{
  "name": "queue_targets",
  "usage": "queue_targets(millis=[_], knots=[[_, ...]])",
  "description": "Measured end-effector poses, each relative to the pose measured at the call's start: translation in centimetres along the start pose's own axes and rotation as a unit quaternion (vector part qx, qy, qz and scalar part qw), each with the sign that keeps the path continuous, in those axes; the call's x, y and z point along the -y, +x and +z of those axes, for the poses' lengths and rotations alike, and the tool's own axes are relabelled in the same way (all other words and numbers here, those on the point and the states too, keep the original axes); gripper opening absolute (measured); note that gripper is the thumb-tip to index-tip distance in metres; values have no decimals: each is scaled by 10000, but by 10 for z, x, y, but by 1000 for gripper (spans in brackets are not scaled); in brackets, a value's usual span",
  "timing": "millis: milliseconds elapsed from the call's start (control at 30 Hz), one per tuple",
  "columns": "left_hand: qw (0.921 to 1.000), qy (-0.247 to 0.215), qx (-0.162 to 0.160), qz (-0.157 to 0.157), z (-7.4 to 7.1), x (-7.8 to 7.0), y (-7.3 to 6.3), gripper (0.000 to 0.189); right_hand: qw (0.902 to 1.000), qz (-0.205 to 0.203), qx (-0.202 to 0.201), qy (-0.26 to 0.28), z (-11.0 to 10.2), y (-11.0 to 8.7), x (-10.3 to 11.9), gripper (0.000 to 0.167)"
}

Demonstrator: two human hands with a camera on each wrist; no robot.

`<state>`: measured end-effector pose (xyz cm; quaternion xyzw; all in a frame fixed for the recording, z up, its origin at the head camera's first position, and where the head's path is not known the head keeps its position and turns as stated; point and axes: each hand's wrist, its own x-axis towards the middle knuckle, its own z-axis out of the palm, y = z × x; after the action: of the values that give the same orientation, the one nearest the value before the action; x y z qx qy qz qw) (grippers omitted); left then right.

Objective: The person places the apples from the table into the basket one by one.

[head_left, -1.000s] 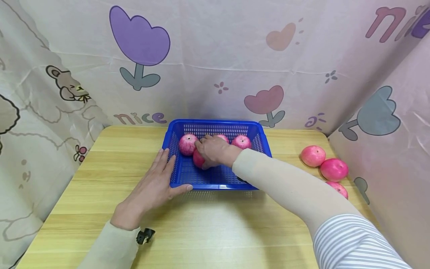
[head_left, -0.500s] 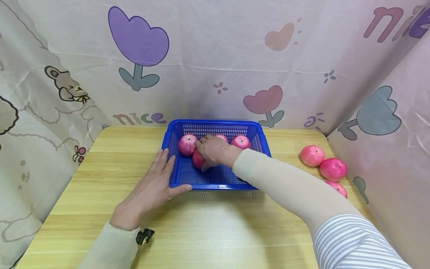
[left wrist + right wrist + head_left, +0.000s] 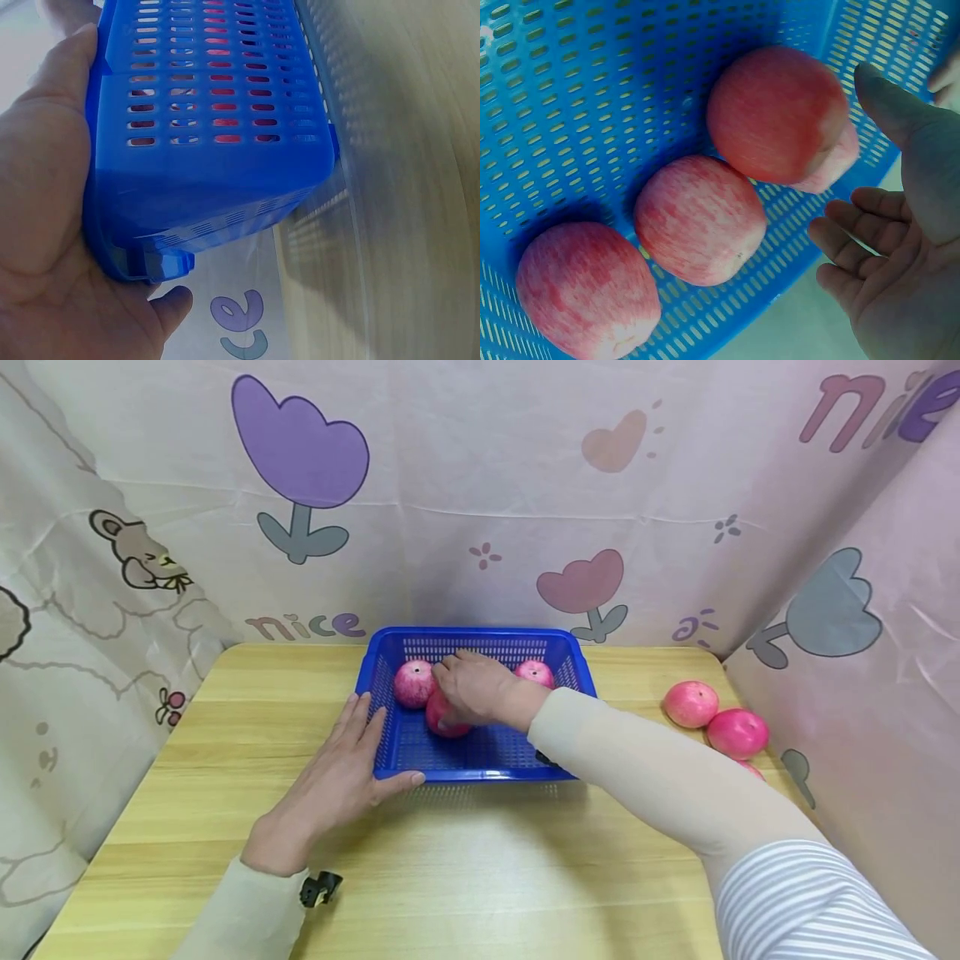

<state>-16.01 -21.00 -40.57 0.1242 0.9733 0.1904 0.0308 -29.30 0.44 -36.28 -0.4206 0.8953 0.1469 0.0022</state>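
Observation:
A blue plastic basket [image 3: 480, 774] holds several red apples. My left hand [image 3: 333, 789] rests on its left rim with straight fingers, the thumb on the front edge; the left wrist view shows the basket side [image 3: 210, 172] against the palm. My right hand [image 3: 480, 689] is inside the basket, just above the front apple [image 3: 442, 718]. In the right wrist view its fingers [image 3: 844, 244] are spread apart from that apple [image 3: 772, 112], with a gap between. One apple lies at the left [image 3: 414, 685], another at the right [image 3: 535, 673]; the back middle apple [image 3: 701, 221] is hidden by the hand in the head view.
On the right side of the wooden table [image 3: 480, 868] a group of apples [image 3: 738, 732] lies near the edge, partly covered by the right sleeve. A printed curtain [image 3: 450, 485] hangs behind and along both sides.
My right hand has lifted slightly off the front apple and shifted back, letting go of it and covering the back middle apple in the head view. The left hand stays on the basket rim.

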Motion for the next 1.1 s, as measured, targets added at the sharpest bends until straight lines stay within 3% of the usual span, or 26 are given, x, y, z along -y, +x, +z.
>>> queue_targets(millis=[333, 533, 800, 1100], knots=[[10000, 21, 15, -19, 0, 0, 0, 127, 9922, 327, -485, 1097, -15, -27, -20, 62], [10000, 3, 12, -47, 0, 0, -1, 127, 9773, 883, -606, 1826, -18, -52, -42, 66], [10000, -75, 4, -65, 0, -1, -2, 130, 9628, 1353, -917, 2153, -8, -84, -64, 65], [9999, -111, 4, -35, 1, 0, -1, 131, 9462, 1741, -1219, 2440, 12, -114, -70, 57]])
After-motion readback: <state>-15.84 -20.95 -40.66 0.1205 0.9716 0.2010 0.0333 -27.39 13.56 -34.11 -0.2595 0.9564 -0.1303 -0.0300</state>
